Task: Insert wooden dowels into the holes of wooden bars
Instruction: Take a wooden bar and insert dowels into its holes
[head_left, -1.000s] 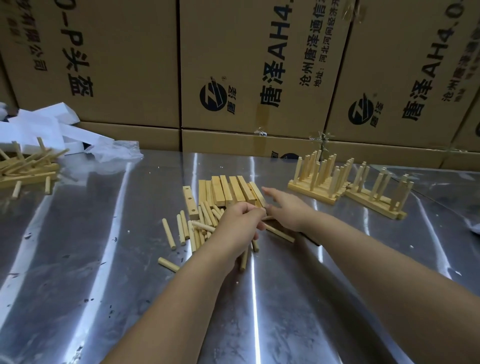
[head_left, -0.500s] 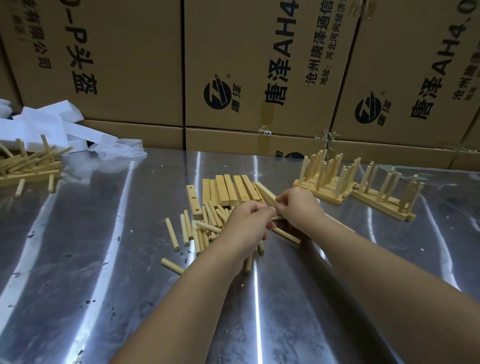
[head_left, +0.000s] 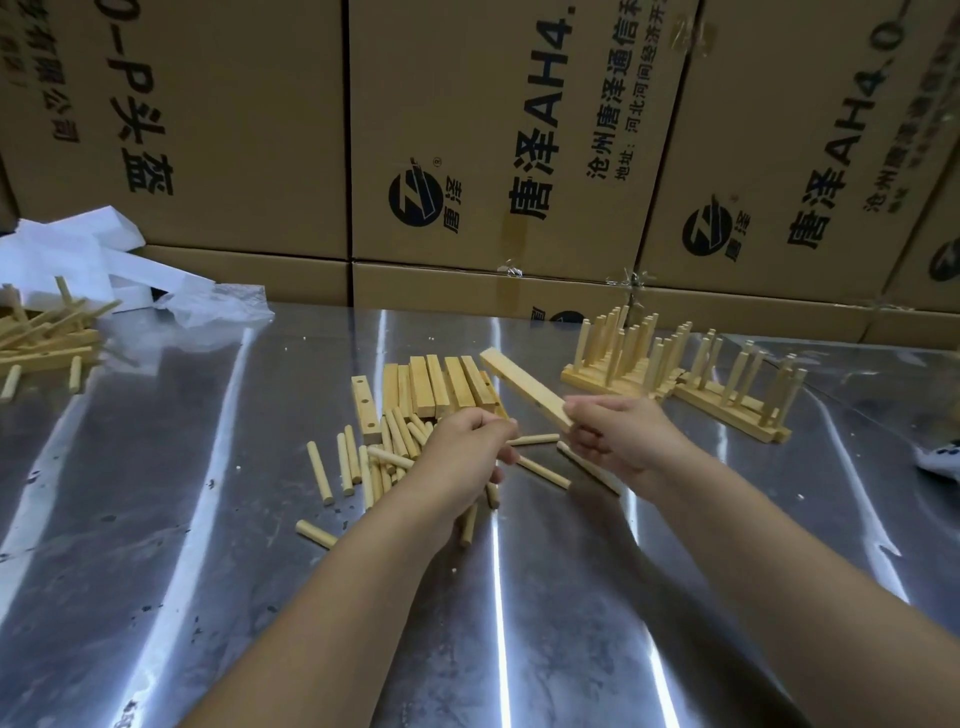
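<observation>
Raised since half a second ago, the bar (head_left: 522, 387) is now off the table (head_left: 156, 519), held just right of frame centre and tilted, its free end pointing to the upper left. Right hand (head_left: 623, 447) pinches the bar at its lower right end. Left hand (head_left: 462, 457) sits just left of it, as before, fingers curled over the dowels (head_left: 318, 472); whether it grips any of them cannot be told. Loose dowels lie scattered on the table under and to the left of that hand, with two more below the right hand. Behind them, at centre, a stack (head_left: 434, 387) of bars lies side by side, and a drilled bar (head_left: 365, 408) with three visible holes lies at its left edge. Finished bars (head_left: 618, 364), with dowels standing upright in them, are set in two groups at the right of the frame, apart from the hands. A wood pile (head_left: 41, 343) lies at the far left edge, with white sheets (head_left: 78, 249) and clear film (head_left: 218, 306) behind it. Printed cartons (head_left: 467, 130) wall off the back of the table.
</observation>
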